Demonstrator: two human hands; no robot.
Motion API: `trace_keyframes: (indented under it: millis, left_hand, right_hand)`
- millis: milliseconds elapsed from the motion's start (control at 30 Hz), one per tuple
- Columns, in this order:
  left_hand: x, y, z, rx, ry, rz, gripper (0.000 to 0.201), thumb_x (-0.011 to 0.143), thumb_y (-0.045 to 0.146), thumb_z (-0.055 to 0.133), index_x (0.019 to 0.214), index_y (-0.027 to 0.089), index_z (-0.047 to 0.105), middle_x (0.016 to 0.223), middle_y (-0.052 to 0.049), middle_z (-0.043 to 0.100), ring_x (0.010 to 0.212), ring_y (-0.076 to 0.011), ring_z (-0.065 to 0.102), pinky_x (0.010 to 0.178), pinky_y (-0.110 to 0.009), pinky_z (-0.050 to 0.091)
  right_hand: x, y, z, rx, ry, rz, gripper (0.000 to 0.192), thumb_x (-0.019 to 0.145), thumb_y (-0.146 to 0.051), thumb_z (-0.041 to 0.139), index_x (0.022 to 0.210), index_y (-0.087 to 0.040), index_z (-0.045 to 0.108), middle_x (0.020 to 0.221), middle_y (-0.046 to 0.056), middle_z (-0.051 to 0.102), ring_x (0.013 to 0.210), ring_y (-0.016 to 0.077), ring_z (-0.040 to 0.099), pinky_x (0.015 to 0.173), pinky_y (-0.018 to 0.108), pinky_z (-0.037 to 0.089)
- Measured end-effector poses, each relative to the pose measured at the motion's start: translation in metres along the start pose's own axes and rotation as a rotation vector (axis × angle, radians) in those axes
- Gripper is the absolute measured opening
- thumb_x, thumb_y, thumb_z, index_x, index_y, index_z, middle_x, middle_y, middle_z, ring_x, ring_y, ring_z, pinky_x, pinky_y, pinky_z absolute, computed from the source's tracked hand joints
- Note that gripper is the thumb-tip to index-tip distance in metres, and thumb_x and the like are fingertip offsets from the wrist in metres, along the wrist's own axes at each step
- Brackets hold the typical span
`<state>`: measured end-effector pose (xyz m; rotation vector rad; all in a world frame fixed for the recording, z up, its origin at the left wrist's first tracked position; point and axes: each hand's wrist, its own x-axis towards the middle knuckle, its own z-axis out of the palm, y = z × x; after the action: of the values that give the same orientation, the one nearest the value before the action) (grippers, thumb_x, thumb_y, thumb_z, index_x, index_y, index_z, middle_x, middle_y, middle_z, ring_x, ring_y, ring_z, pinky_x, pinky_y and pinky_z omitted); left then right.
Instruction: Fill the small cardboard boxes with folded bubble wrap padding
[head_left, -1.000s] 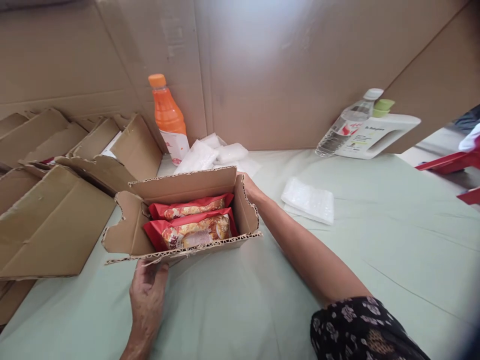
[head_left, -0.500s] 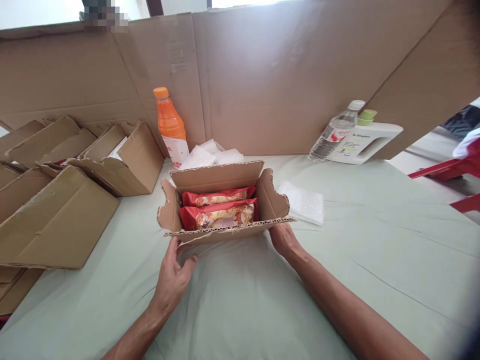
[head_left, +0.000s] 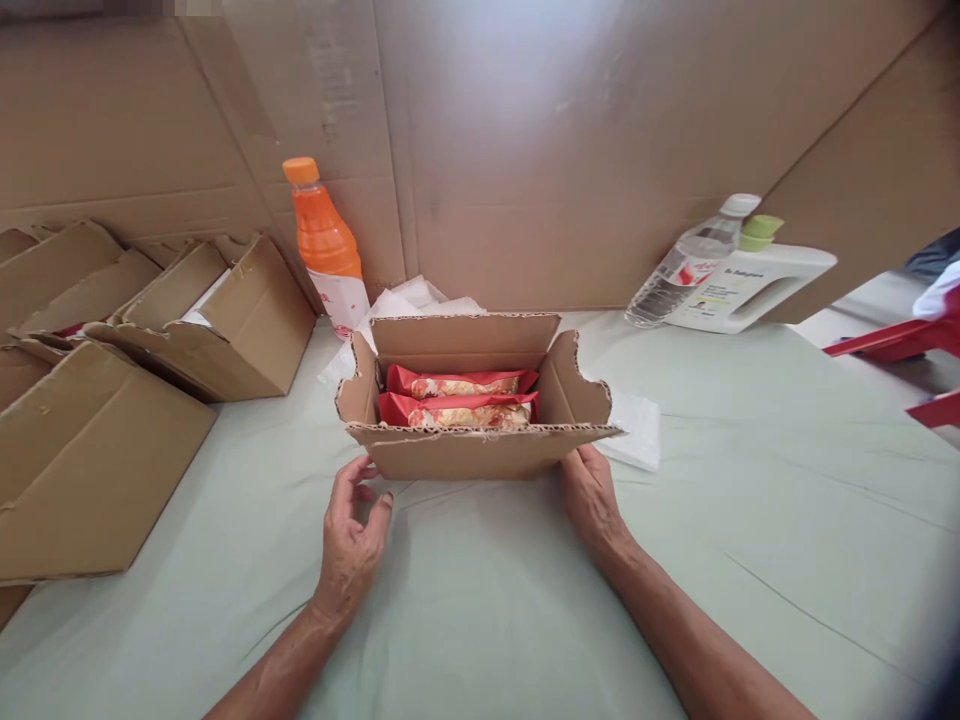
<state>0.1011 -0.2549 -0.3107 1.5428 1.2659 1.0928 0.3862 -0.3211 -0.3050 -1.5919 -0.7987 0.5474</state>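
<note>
An open cardboard box (head_left: 465, 458) sits in front of me on the cloth-covered table, its flaps raised and its cut edges ragged. Inside lie two red food packets (head_left: 465, 412) with printed pictures, one behind the other; their lower parts are hidden. My left hand (head_left: 354, 530) is at the box's lower left corner, thumb apart from the bent fingers, the fingertips close to or touching the cardboard. At the lower right corner, my right hand (head_left: 594, 498) presses against the box with fingers bent together; its fingertips are hidden by the box.
Several open cardboard boxes (head_left: 90, 470) stand at left. An orange drink bottle (head_left: 328, 245) and white foam sheets (head_left: 420, 295) are behind the box. A foam sheet (head_left: 637, 430) lies right of it. A clear bottle (head_left: 686, 260) leans on a white jug (head_left: 731, 295) before the cardboard wall (head_left: 510, 180).
The box has tipped back more level, showing more of its front wall and less of the packets. It sits slightly further right in view, and both hands have shifted along. The view has tilted down.
</note>
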Motion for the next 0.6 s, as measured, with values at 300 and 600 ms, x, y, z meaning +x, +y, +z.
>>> trace_keyframes:
  millis: [300, 600]
  left_hand:
    - [-0.016, -0.005, 0.000, -0.181, 0.039, -0.164, 0.042, 0.084, 0.034, 0.071, 0.121, 0.021, 0.055, 0.098, -0.006, 0.067, 0.080, -0.0168, 0.064, 0.073, -0.029, 0.054]
    - [-0.011, -0.011, -0.005, -0.277, -0.031, -0.151, 0.059, 0.083, 0.033, 0.075, 0.136, 0.024, 0.049, 0.124, -0.011, 0.067, 0.120, -0.0264, 0.065, 0.102, -0.039, 0.052]
  right_hand:
    - [-0.008, 0.030, -0.012, -0.038, -0.021, -0.027, 0.041, 0.089, -0.057, 0.058, 0.074, -0.020, 0.071, 0.070, 0.007, 0.067, 0.078, 0.0268, 0.063, 0.074, 0.037, 0.053]
    - [-0.019, 0.036, -0.011, -0.030, -0.067, 0.007, 0.050, 0.091, -0.066, 0.054, 0.098, -0.022, 0.076, 0.090, 0.010, 0.074, 0.093, 0.0312, 0.066, 0.088, 0.043, 0.054]
